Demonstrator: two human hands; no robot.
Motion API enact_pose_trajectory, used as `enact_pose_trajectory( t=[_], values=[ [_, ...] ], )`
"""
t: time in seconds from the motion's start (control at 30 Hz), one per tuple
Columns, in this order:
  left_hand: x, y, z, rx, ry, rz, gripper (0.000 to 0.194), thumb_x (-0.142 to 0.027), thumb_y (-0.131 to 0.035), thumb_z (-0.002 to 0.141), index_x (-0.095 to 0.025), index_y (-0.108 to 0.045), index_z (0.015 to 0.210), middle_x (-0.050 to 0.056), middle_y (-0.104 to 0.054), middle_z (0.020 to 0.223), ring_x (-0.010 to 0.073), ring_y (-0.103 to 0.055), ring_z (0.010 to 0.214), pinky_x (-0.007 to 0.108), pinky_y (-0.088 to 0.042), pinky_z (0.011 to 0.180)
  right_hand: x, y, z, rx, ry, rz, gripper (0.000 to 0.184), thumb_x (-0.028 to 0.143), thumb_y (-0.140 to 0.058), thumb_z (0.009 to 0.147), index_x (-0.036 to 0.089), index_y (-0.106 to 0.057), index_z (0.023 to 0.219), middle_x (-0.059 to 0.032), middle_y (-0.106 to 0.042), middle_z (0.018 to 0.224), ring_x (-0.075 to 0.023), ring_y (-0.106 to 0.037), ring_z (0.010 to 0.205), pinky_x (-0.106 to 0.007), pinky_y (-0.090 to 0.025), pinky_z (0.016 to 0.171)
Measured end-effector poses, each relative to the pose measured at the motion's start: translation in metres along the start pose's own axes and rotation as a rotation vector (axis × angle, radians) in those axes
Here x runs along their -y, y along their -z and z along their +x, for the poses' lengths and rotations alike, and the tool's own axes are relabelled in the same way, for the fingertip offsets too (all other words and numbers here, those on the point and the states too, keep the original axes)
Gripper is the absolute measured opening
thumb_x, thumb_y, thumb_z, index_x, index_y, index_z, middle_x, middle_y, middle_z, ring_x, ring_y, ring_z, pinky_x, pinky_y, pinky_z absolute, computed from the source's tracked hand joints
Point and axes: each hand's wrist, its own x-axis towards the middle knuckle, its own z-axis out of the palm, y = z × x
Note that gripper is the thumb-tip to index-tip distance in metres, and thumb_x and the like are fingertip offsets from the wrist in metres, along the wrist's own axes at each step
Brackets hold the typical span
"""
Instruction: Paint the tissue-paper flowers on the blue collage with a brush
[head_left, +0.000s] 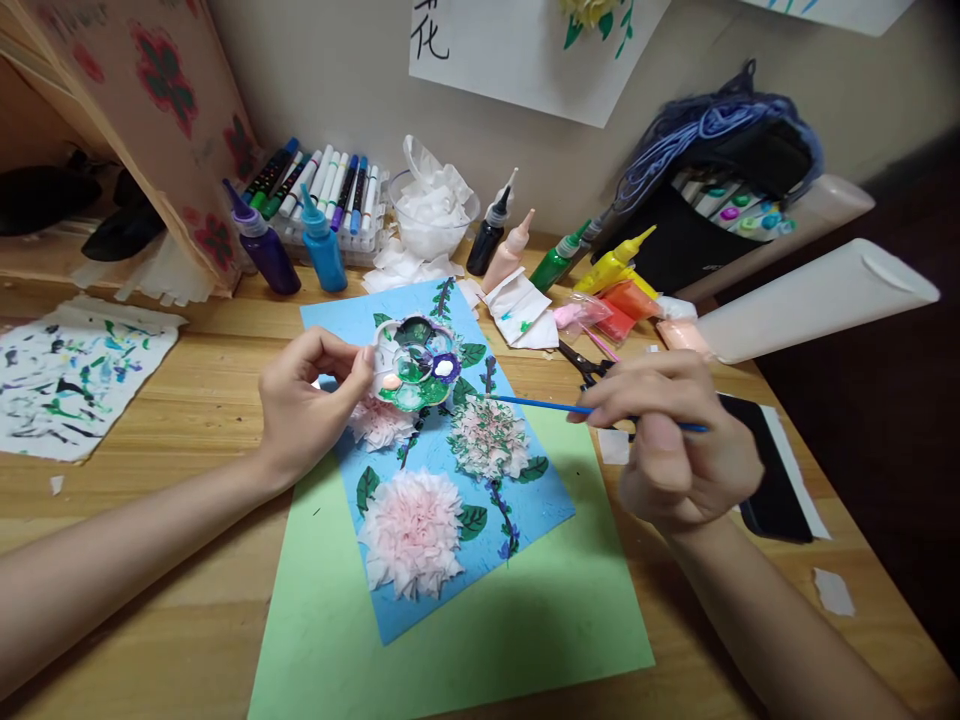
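My left hand (315, 400) grips a flower-shaped paint palette (385, 360) by its left rim, between thumb and fingers. Green, purple, white and peach paint sits in its wells. In my right hand (679, 440) is a thin blue paintbrush (540, 404), its tip at the upper edge of a tissue-paper flower (487, 437) flecked with green. Whether the tip touches the flower I cannot tell. That flower is on a blue sheet (442, 610), along with a large pink tissue flower (414, 533), painted leaves and dark stems. Another pink flower (381, 424) is partly hidden under the palette.
Beneath the blue sheet lies green paper (525, 640). Paint bottles (325, 250), a bowl of tissue (431, 210) and markers (330, 190) line the back. Black scissors (581, 365) and a phone (772, 480) are near my right hand. A paint-smeared cloth (75, 375) lies left.
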Motion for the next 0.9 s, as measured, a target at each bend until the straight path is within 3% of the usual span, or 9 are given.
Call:
enact_pose_trajectory(
  t=[0.23,0.4,0.53,0.67,0.8,0.9],
  values=[
    [0.0,0.0001,0.0,0.006,0.007,0.001,0.014,-0.02,-0.067,0.072,-0.02,-0.056,0.064,-0.002,-0.058,0.059,0.009,-0.051,0.05,0.024,-0.043,0.046,0.0015,-0.0097,0.0032,-0.177,0.052,0.022,0.024,0.014,-0.04,0.085,0.024,-0.057,0.072,-0.0008,-0.059,0.059,-0.0182,-0.052,0.064,-0.035,-0.042,0.061],
    [0.0004,0.0,-0.0001,0.006,0.01,0.001,0.013,-0.021,-0.067,0.072,-0.02,-0.056,0.065,-0.003,-0.058,0.059,0.0086,-0.051,0.049,0.023,-0.042,0.046,0.0022,-0.0077,0.0032,-0.017,0.047,-0.009,0.02,0.013,-0.043,0.083,0.022,-0.058,0.076,-0.0002,-0.062,0.065,-0.017,-0.054,0.069,-0.034,-0.044,0.063],
    [0.0,0.0002,-0.0004,0.007,0.019,0.012,0.013,-0.021,-0.067,0.072,-0.021,-0.056,0.064,-0.003,-0.058,0.06,0.0087,-0.051,0.051,0.023,-0.043,0.048,0.0022,-0.0081,0.0025,-0.145,0.046,0.023,0.023,0.013,-0.041,0.085,0.022,-0.057,0.072,0.0001,-0.06,0.061,-0.0161,-0.052,0.066,-0.033,-0.043,0.062],
    [0.0001,-0.0001,-0.0005,0.001,0.013,0.006,0.013,-0.02,-0.067,0.072,-0.021,-0.056,0.065,-0.003,-0.058,0.06,0.0082,-0.051,0.051,0.022,-0.042,0.048,0.003,-0.009,0.0026,-0.033,0.034,0.02,0.019,0.012,-0.043,0.083,0.022,-0.059,0.076,-0.0008,-0.062,0.066,-0.0168,-0.055,0.069,-0.033,-0.044,0.064],
    [0.0007,-0.0002,-0.0006,0.007,0.005,0.005,0.013,-0.02,-0.067,0.073,-0.021,-0.056,0.066,-0.003,-0.058,0.06,0.0081,-0.051,0.051,0.022,-0.042,0.048,0.0039,-0.0092,0.0029,-0.201,0.028,0.044,0.023,0.014,-0.041,0.085,0.022,-0.057,0.07,-0.0005,-0.058,0.058,-0.0164,-0.052,0.063,-0.033,-0.042,0.06],
    [0.001,-0.0002,-0.0007,0.005,0.013,0.009,0.013,-0.021,-0.067,0.073,-0.021,-0.056,0.065,-0.003,-0.058,0.06,0.0083,-0.051,0.051,0.023,-0.042,0.048,0.0037,-0.0083,0.0027,-0.124,0.035,0.036,0.022,0.013,-0.042,0.084,0.022,-0.059,0.073,-0.001,-0.061,0.061,-0.0172,-0.053,0.065,-0.034,-0.043,0.061]
  ],
)
